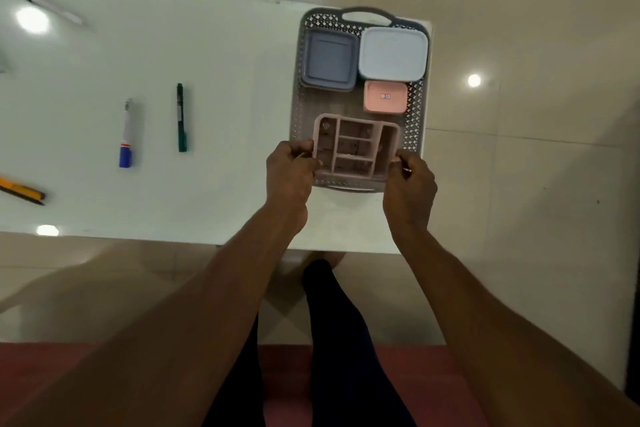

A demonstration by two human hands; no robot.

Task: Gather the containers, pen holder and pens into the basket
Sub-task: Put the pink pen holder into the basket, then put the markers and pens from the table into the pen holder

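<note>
Basket (415, 121) on desk (225, 80), right end: 3 lidded containers inside — grey (329, 59), pale blue (393, 53), pink (385, 97). 1 pen holder (356, 146) over basket's near end, left hand (289, 173) + right hand (410, 185) clamped on its sides. 4 pens left of basket: green (181, 117), blue-capped (126, 133), black-capped (43, 2), orange (22, 190).

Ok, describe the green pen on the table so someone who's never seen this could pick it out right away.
Start at the white table and look left of the grey basket, across a bare stretch. The first pen you meet is the green pen, lying nearly straight up and down in the head view. Its slim, dark green body sets it apart from the fatter white marker with a blue cap beside it.
</note>
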